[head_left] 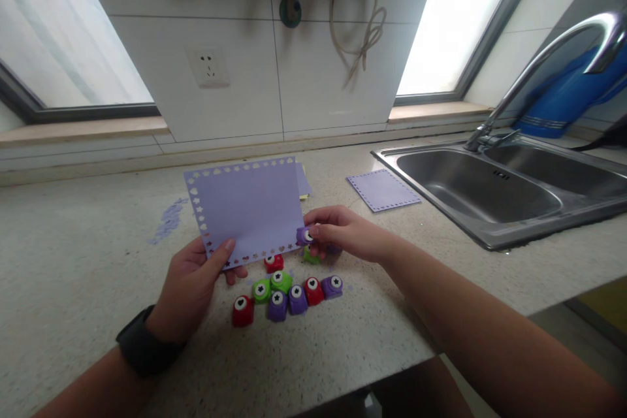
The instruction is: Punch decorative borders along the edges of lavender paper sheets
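Observation:
A lilac sheet of paper [247, 209] is tilted up above the counter, with small shapes punched along its top, left and bottom edges. My left hand [193, 281] pinches its lower left corner, thumb in front. At the lower right corner, my right hand [345, 232] grips a small purple craft punch [304, 236] with a white button, placed at the paper's edge. Below the sheet sit several more punches: a red one [243, 311], a green one [261, 290], a purple one [277, 305] and others. My right fingers partly hide a green punch [310, 255].
Another lilac sheet [383, 189] with punched edges lies beside the steel sink [441, 209]. Lilac paper scraps [169, 221] are scattered at the left. More paper [304, 181] lies partly hidden behind the held sheet. A tap [548, 59] arches over the sink.

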The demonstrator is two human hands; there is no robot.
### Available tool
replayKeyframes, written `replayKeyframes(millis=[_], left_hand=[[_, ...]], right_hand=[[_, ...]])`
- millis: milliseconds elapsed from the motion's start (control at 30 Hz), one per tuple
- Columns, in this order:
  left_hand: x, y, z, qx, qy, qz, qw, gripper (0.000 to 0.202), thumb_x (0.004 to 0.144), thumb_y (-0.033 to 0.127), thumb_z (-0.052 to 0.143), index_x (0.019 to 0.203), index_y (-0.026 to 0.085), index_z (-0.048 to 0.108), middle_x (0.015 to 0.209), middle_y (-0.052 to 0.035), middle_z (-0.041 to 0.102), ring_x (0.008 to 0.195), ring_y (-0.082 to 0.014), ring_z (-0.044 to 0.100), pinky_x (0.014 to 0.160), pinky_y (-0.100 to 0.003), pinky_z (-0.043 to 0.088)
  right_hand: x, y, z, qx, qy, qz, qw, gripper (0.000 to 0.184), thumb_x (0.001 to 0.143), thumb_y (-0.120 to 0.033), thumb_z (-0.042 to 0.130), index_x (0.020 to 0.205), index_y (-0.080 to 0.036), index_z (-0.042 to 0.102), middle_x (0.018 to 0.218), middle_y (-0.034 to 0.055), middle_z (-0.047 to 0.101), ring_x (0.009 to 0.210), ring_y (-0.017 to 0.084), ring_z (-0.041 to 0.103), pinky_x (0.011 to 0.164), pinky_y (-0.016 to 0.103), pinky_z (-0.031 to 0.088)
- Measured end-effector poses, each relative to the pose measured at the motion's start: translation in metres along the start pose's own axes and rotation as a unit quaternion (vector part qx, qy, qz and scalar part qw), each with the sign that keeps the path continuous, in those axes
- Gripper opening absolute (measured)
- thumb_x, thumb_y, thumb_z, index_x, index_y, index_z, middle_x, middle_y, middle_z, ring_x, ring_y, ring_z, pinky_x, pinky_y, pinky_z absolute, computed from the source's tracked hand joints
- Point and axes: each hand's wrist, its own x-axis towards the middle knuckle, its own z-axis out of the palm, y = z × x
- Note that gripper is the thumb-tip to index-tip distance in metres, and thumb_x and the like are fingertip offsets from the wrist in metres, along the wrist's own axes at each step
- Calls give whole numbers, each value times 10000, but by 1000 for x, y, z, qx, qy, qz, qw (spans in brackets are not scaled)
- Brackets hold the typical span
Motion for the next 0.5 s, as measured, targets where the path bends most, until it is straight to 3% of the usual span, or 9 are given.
replayKeyframes(millis=[367,500], left_hand=[[2,-2,-1,7,28,-6,1000,317,794,401,789,1006,193,676,700,8,721,505,-139,638,498,-236,524],[1,0,1,6,35,-7,999,285,783,400,794,942,195,675,713,6,724,495,-151,647,477,-247,523]], right_hand=[[0,3,-1,-6,-13,-14,1000,184,898,-330,698,979,-165,689,722,-14,627,623,92,573,554,210,443],[1,5,-1,-12,-9,-15,1000,173,907,-329,691,1007,-189,672,767,-12,635,641,96,591,562,212,460]])
